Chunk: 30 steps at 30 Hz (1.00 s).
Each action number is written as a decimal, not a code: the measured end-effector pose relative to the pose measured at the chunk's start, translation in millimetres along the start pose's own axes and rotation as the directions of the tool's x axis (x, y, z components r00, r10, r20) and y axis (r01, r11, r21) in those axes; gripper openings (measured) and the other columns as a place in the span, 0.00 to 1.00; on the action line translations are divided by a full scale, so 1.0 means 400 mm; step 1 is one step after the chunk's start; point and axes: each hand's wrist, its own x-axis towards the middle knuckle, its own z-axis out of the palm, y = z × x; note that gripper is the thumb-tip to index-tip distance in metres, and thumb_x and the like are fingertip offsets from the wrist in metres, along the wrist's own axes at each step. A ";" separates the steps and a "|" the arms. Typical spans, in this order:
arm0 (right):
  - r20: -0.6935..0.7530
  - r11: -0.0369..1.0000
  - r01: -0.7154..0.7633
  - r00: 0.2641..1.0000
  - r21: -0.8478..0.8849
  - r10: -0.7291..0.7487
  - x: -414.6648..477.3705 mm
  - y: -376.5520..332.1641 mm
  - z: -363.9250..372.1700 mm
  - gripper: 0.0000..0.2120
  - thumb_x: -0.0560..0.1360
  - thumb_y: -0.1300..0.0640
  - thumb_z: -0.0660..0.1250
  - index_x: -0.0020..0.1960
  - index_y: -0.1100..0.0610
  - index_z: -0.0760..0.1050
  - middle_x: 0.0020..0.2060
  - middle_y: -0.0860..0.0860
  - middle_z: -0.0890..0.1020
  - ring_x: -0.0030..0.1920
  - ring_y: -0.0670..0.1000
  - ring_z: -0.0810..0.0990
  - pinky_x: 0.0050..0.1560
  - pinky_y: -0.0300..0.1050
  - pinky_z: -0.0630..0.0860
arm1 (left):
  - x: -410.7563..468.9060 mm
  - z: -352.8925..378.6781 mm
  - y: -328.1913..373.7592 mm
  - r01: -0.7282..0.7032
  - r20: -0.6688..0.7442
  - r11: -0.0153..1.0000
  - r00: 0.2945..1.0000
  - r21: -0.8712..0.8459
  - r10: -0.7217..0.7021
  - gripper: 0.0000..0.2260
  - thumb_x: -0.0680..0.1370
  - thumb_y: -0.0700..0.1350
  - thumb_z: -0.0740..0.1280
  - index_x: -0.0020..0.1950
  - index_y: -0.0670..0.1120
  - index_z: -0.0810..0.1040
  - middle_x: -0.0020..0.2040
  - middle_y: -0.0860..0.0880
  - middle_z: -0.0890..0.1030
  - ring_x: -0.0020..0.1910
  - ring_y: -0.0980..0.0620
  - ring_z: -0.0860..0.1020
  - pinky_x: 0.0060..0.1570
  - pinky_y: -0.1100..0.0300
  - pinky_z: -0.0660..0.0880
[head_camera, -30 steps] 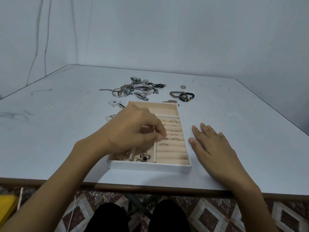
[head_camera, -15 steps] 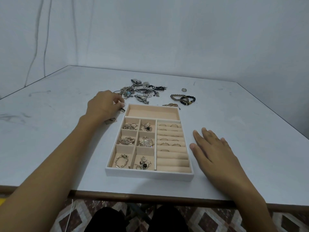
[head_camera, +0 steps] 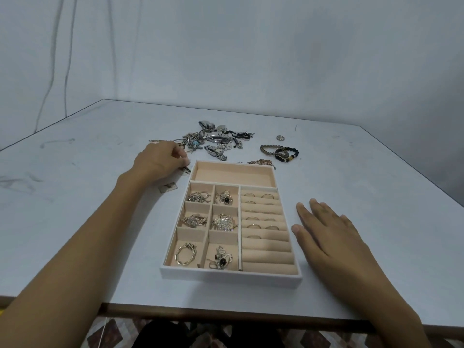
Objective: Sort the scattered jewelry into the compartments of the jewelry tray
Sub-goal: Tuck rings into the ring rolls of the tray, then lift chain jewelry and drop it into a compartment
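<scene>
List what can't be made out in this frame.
Head view only:
- Left hand: curled fingers hide whether its grip has the dark piece by the tray's far corner.
- Pile: tangled and overlapping, pieces too small to separate.
- Flat card left of the tray: too small to identify.
- Rings: sunk in the rolls, count unclear.
- Right hand: covers the table beneath.

The white, beige-lined jewelry tray (head_camera: 231, 276) sits near the counter's (head_camera: 364, 177) front edge, holding rings (head_camera: 266, 196) and brooches (head_camera: 224, 222); watches (head_camera: 214, 138) and beaded bracelets (head_camera: 280, 150) lie scattered beyond it.
</scene>
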 end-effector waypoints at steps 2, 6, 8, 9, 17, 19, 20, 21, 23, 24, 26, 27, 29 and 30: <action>0.002 0.999 0.004 1.000 -0.033 -0.004 0.000 -0.006 -0.014 0.26 0.81 0.43 0.43 0.78 0.45 0.45 0.78 0.44 0.45 0.77 0.44 0.43 0.76 0.45 0.42 | -0.010 0.003 -0.004 -0.036 -0.056 0.997 0.998 -0.061 0.033 0.06 0.74 0.50 0.70 0.47 0.52 0.76 0.46 0.52 0.78 0.48 0.50 0.74 0.48 0.55 0.69; 0.023 0.991 0.023 1.000 -0.135 -0.020 0.004 -0.021 -0.061 0.26 0.81 0.41 0.48 0.77 0.46 0.53 0.76 0.46 0.57 0.76 0.47 0.55 0.72 0.44 0.57 | -0.024 0.001 -0.005 -0.131 -0.120 0.985 0.986 -0.113 0.117 0.05 0.73 0.48 0.72 0.45 0.51 0.78 0.40 0.53 0.79 0.44 0.52 0.76 0.44 0.58 0.69; 0.063 0.987 0.049 0.997 -0.150 -0.040 0.021 -0.023 -0.094 0.24 0.79 0.40 0.52 0.73 0.45 0.62 0.71 0.46 0.67 0.69 0.48 0.66 0.65 0.46 0.67 | -0.026 0.000 -0.005 -0.155 -0.126 0.980 0.982 -0.122 0.140 0.04 0.72 0.48 0.73 0.44 0.52 0.78 0.39 0.54 0.79 0.43 0.52 0.77 0.43 0.59 0.68; 0.085 0.988 0.062 0.995 -0.141 -0.050 0.036 -0.020 -0.111 0.21 0.79 0.40 0.55 0.69 0.44 0.67 0.66 0.45 0.71 0.65 0.48 0.70 0.62 0.47 0.70 | -0.026 -0.001 -0.004 -0.165 -0.128 0.979 0.980 -0.123 0.150 0.04 0.72 0.48 0.73 0.44 0.53 0.78 0.39 0.53 0.79 0.43 0.52 0.77 0.43 0.59 0.68; 0.147 0.993 0.117 0.982 0.026 -0.120 0.282 -0.024 -0.219 0.06 0.77 0.56 0.66 0.53 0.50 0.79 0.38 0.47 0.81 0.41 0.50 0.82 0.42 0.42 0.75 | -0.035 -0.004 0.001 -0.243 -0.210 0.965 0.953 -0.098 0.218 0.05 0.73 0.48 0.72 0.42 0.57 0.77 0.39 0.54 0.80 0.43 0.50 0.79 0.47 0.51 0.75; -0.002 0.987 0.144 0.990 0.070 -0.144 0.354 -0.053 -0.205 0.07 0.76 0.58 0.66 0.52 0.50 0.80 0.40 0.47 0.80 0.44 0.51 0.79 0.45 0.45 0.75 | -0.036 -0.005 0.002 -0.245 -0.226 0.965 0.949 -0.091 0.220 0.05 0.73 0.49 0.71 0.42 0.57 0.77 0.39 0.54 0.81 0.43 0.51 0.79 0.45 0.52 0.74; -0.052 0.984 0.161 0.986 0.074 -0.158 0.387 -0.068 -0.191 0.08 0.75 0.57 0.66 0.51 0.49 0.80 0.43 0.47 0.81 0.46 0.52 0.79 0.50 0.46 0.75 | -0.036 -0.006 0.002 -0.244 -0.232 0.966 0.948 -0.090 0.218 0.05 0.73 0.49 0.71 0.41 0.58 0.76 0.39 0.54 0.81 0.43 0.52 0.79 0.45 0.53 0.73; -0.069 0.983 0.172 0.983 0.069 -0.168 0.414 -0.083 -0.175 0.08 0.74 0.56 0.67 0.52 0.48 0.81 0.47 0.48 0.82 0.48 0.51 0.78 0.53 0.47 0.74 | -0.036 -0.007 0.002 -0.241 -0.236 0.966 0.948 -0.090 0.214 0.06 0.73 0.49 0.71 0.41 0.58 0.76 0.39 0.55 0.81 0.43 0.52 0.79 0.44 0.54 0.73; -0.055 0.987 0.160 0.986 0.032 -0.158 0.454 -0.106 -0.140 0.09 0.73 0.54 0.70 0.53 0.46 0.81 0.51 0.49 0.82 0.51 0.52 0.78 0.53 0.46 0.73 | -0.036 -0.009 0.002 -0.234 -0.241 0.968 0.949 -0.096 0.205 0.06 0.72 0.48 0.71 0.40 0.58 0.76 0.38 0.56 0.80 0.43 0.53 0.79 0.43 0.55 0.72; -0.050 0.989 0.147 0.988 0.011 -0.146 0.467 -0.113 -0.124 0.09 0.72 0.54 0.71 0.52 0.46 0.81 0.51 0.49 0.82 0.53 0.53 0.78 0.52 0.46 0.73 | -0.036 -0.011 0.002 -0.232 -0.244 0.968 0.948 -0.099 0.202 0.06 0.72 0.48 0.71 0.40 0.58 0.76 0.38 0.56 0.80 0.43 0.53 0.79 0.43 0.56 0.71; -0.064 0.992 0.130 0.989 -0.009 -0.130 0.481 -0.121 -0.106 0.08 0.69 0.58 0.73 0.46 0.47 0.81 0.49 0.50 0.83 0.51 0.55 0.80 0.48 0.45 0.75 | -0.036 -0.013 0.001 -0.233 -0.256 0.967 0.946 -0.102 0.201 0.05 0.73 0.47 0.71 0.41 0.57 0.77 0.39 0.55 0.80 0.43 0.52 0.79 0.43 0.56 0.71; -0.077 0.992 0.127 0.989 -0.014 -0.128 0.484 -0.123 -0.101 0.08 0.69 0.61 0.72 0.42 0.49 0.81 0.47 0.51 0.83 0.48 0.55 0.81 0.46 0.44 0.75 | -0.036 -0.014 0.000 -0.237 -0.263 0.966 0.943 -0.106 0.203 0.05 0.73 0.47 0.71 0.41 0.56 0.77 0.39 0.54 0.81 0.43 0.52 0.79 0.43 0.55 0.72; -0.085 0.990 0.134 0.987 -0.035 -0.136 0.486 -0.128 -0.094 0.09 0.69 0.66 0.69 0.39 0.52 0.80 0.45 0.52 0.84 0.45 0.55 0.82 0.43 0.44 0.75 | -0.035 -0.017 -0.003 -0.255 -0.277 0.960 0.936 -0.118 0.215 0.04 0.73 0.47 0.70 0.41 0.55 0.78 0.38 0.54 0.81 0.42 0.52 0.79 0.43 0.54 0.74; -0.072 0.989 0.139 0.987 -0.052 -0.143 0.486 -0.128 -0.088 0.08 0.70 0.66 0.67 0.40 0.54 0.79 0.46 0.53 0.84 0.47 0.55 0.81 0.44 0.46 0.75 | -0.035 -0.019 -0.004 -0.263 -0.281 0.957 0.934 -0.123 0.221 0.03 0.73 0.47 0.70 0.41 0.55 0.78 0.38 0.54 0.81 0.41 0.52 0.79 0.44 0.53 0.74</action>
